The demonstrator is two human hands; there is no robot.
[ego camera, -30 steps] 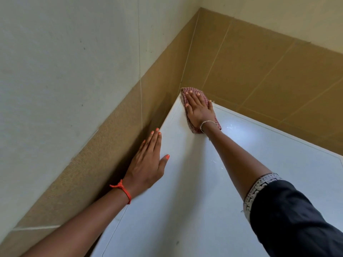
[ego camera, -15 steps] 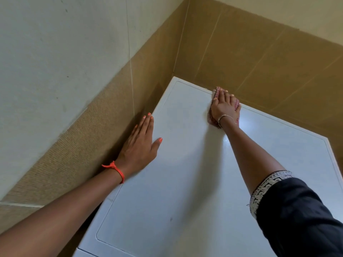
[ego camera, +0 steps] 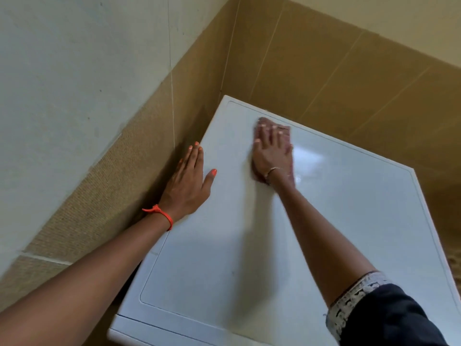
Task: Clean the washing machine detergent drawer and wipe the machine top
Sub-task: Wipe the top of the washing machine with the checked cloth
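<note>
While the fingers (ego camera: 270, 136) of the right hand (ego camera: 273, 153) lay straight and slightly spread, they pressed flat on a reddish cloth (ego camera: 256, 174). The cloth showed only past the fingertips and beside the wrist, and both hand and cloth were blurred. The left hand (ego camera: 187, 186) rested palm down near the left edge, its fingers (ego camera: 195, 157) straight and close together, thumb held out to the right, nails painted orange. An orange thread band (ego camera: 159, 214) circled the left wrist and a thin bracelet (ego camera: 272, 169) the right. Farther up the right arm came a dark sleeve (ego camera: 394, 320) with a pale patterned cuff. Under both hands lay the white machine top (ego camera: 224, 265), glossy, with a shallow border line and a bright sheen just right of the cloth. The cloth sat toward its far left corner. The machine stood in a corner of the room, close to tan tiles (ego camera: 349, 78) on the left and far sides, with a pale wall (ego camera: 74, 71) above them.
</note>
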